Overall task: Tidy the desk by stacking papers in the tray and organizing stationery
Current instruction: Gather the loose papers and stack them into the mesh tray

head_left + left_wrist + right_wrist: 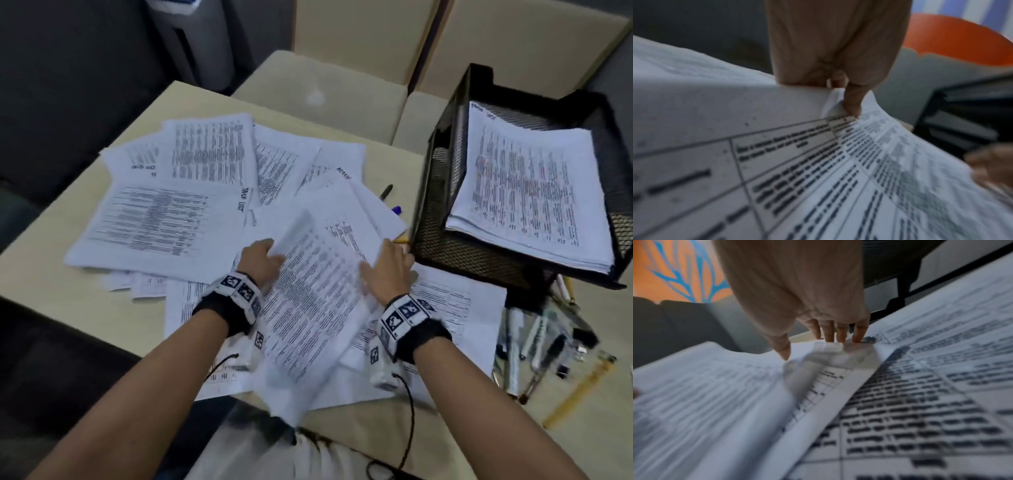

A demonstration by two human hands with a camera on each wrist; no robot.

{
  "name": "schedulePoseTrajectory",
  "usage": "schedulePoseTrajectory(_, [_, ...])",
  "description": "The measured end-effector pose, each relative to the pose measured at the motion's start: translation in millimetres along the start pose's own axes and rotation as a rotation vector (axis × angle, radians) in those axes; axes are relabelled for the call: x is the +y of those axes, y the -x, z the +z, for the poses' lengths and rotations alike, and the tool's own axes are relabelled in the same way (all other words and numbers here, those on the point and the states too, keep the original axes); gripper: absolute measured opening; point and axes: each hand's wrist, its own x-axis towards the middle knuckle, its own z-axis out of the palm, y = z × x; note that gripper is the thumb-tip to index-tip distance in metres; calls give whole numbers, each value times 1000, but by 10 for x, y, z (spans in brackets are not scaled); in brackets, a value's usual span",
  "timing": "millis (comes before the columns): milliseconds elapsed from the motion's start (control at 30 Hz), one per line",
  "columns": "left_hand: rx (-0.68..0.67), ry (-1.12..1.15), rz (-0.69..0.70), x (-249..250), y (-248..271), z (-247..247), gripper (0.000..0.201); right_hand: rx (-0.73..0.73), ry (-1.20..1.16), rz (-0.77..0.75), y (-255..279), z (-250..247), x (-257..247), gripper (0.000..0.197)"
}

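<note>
Printed sheets (164, 222) lie scattered over the beige desk (41, 281). Both hands hold one tilted sheaf of papers (315, 308) above the middle of the desk. My left hand (265, 258) pinches its upper left edge; in the left wrist view the thumb (852, 104) presses on the sheaf's curled edge (777, 162). My right hand (390, 274) grips the right edge, thumb (784, 350) on top and fingers (838, 335) behind the sheaf (715, 402). At the right, a black mesh tray (442, 192) holds a stack of papers (534, 198).
A black marker (386, 192), a blue pen (396, 209) and a pencil (400, 240) lie between the papers and the tray. Several pens (534, 346) and a yellow ruler (575, 394) lie in front of the tray. Beige chairs (325, 92) stand beyond the desk.
</note>
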Motion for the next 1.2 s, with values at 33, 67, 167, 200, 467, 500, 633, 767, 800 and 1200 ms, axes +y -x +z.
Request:
schedulePoseTrajectory(33, [106, 44, -25, -48, -16, -104, 23, 17, -9, 39, -40, 5, -22, 48])
schedulePoseTrajectory(67, [198, 70, -60, -107, -50, -208, 24, 24, -26, 65, -76, 4, -38, 41])
schedulePoseTrajectory(167, [373, 119, -245, -372, -229, -526, 36, 72, -79, 24, -134, -18, -133, 9])
schedulePoseTrajectory(200, [390, 99, -316, -475, -297, -622, 39, 118, -93, -19, -151, -39, -179, 12])
schedulePoseTrajectory(467, [158, -2, -439, -1076, -502, -880, 44, 837, -704, -160, -78, -962, -851, 16])
schedulePoseTrajectory(500, [140, 37, -406, -1088, -514, -904, 42, 838, -773, -125, -124, -1020, -891, 21])
schedulePoseTrajectory(633, [65, 278, -338, -1122, -592, -1063, 47, 507, -671, -18, -272, -591, -1082, 35])
schedulePoseTrajectory(767, [31, 290, -257, -1006, -730, -1244, 45, 164, -648, 79, -54, 202, -1239, 16])
schedulePoseTrajectory(800, [20, 255, -237, -982, -784, -1270, 40, 108, -641, 111, 22, 334, -1296, 13])
schedulePoseTrajectory(1200, [-131, -725, 7, -1278, -1429, -1755, 109, 108, -585, 112, -204, 334, -1514, 27])
